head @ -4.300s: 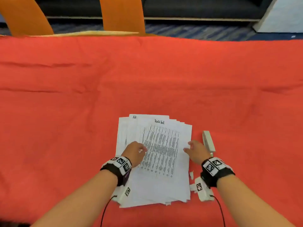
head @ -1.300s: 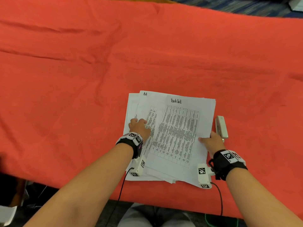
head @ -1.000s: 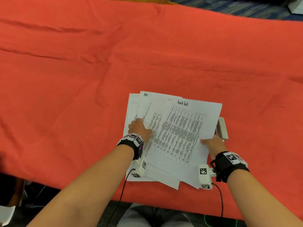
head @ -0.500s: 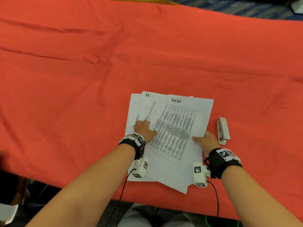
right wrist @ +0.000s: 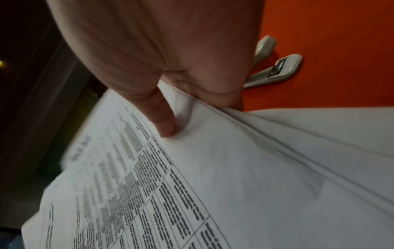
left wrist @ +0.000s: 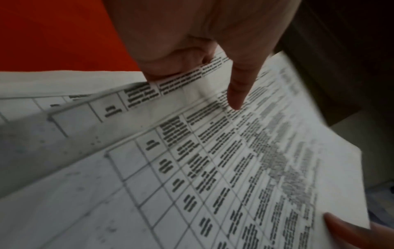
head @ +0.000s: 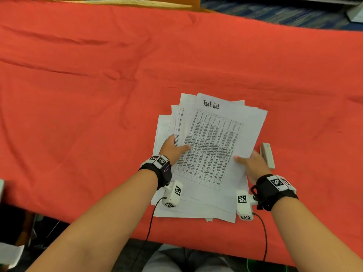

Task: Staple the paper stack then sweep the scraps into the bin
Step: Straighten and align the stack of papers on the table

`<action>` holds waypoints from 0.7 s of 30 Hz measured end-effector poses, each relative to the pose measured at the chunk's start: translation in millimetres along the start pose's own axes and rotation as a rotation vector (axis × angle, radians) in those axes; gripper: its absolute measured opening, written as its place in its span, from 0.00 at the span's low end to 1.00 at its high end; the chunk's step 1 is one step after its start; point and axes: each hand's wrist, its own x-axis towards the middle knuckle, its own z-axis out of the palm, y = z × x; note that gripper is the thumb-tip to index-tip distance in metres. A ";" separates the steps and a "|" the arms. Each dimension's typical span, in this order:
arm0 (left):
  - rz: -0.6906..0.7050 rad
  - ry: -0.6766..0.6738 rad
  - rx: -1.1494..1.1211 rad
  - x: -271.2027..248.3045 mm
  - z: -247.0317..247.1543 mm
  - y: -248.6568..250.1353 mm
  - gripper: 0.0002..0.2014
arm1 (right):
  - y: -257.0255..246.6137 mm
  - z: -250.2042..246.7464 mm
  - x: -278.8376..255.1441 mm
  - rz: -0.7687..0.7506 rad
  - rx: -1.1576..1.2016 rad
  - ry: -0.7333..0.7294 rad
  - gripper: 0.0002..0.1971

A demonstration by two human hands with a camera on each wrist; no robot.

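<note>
While both hands pinch the paper stack (head: 211,146) (thumbs on top), their fingers curl beneath.

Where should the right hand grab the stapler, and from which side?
Grip the stapler across its long sides near the middle, coming from above and the right. It lies flat on the cloth, long axis pointing away from the person, close beside the paper stack. The right hand pinches the stack's edge next to it; the left side looks crowded.
</note>
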 end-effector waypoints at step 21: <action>0.505 0.330 -0.368 -60.9 -30.6 48.9 0.16 | -78.0 27.7 -34.5 -0.420 0.095 -0.010 0.24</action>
